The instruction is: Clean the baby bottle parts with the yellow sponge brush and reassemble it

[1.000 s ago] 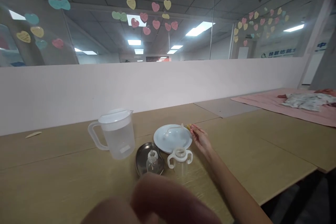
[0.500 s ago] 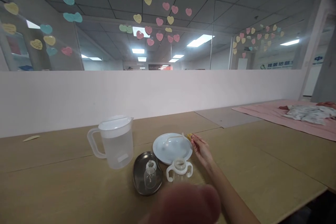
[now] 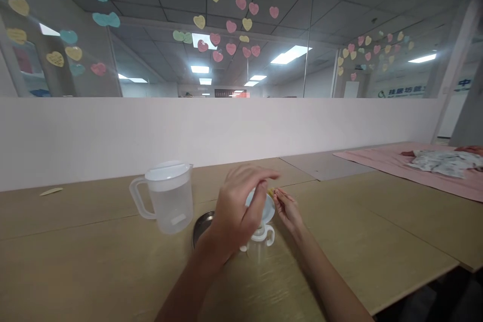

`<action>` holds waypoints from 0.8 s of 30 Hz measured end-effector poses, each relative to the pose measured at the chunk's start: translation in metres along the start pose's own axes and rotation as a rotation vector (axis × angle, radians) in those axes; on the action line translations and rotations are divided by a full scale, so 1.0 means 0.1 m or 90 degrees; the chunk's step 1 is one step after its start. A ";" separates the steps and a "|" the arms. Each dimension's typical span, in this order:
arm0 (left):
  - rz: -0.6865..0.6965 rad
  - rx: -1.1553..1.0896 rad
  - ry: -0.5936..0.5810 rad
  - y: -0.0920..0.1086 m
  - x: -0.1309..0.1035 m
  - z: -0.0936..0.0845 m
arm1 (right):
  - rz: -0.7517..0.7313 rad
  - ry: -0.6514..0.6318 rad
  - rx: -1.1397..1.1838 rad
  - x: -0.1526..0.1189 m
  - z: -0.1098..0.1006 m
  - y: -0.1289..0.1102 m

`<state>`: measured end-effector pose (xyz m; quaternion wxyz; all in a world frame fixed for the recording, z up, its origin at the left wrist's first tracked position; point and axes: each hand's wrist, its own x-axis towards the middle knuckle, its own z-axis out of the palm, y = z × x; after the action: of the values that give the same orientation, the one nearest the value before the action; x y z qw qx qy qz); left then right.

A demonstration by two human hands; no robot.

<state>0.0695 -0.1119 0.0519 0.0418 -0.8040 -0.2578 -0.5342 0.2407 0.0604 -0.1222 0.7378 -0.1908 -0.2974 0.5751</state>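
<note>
My left hand (image 3: 241, 204) hovers over the white plate (image 3: 269, 210) with its fingers stretched out and the thumb apart, holding nothing. At the plate's right rim, my right hand (image 3: 288, 211) pinches a small yellow piece (image 3: 270, 192); its kind is too small to make out. Just below the plate stands a clear baby bottle with white handles (image 3: 269, 235), open at the top and partly behind my left hand. A steel kidney dish (image 3: 200, 225) lies to the left, mostly covered by my left hand and forearm, so its contents are hidden.
A translucent lidded pitcher (image 3: 173, 206) stands left of the dish. At the far right a pink cloth (image 3: 372, 157) carries patterned fabric (image 3: 441, 162). A white wall (image 3: 226, 131) borders the table (image 3: 94, 271) at the back, and its front edge runs at lower right.
My left hand has risen from close to the camera to above the plate, now covering much of the plate and dish. The right hand keeps its pinch at the rim. The view has shifted slightly.
</note>
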 end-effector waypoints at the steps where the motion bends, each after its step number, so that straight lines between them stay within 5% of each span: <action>1: -0.003 0.079 -0.028 -0.10 0.13 0.10 | 0.002 0.013 0.011 0.00 0.01 -0.01; 4: -0.075 0.268 -0.196 -0.56 0.07 0.35 | 0.016 0.047 0.051 -0.01 0.03 -0.04; 9: -0.138 0.300 -0.329 -1.14 -0.25 0.57 | 0.014 0.044 0.068 -0.01 0.04 -0.06; 16: -0.174 0.242 -0.326 -1.27 -0.27 0.64 | 0.017 0.032 0.050 -0.05 0.07 -0.07; 24: -0.183 0.161 -0.240 -1.26 -0.29 0.76 | -0.003 0.018 0.052 -0.07 0.09 -0.13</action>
<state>0.0670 0.0120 -0.0327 0.0167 -0.8329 -0.4371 -0.3391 0.2430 0.0501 -0.1090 0.7505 -0.1677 -0.2640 0.5822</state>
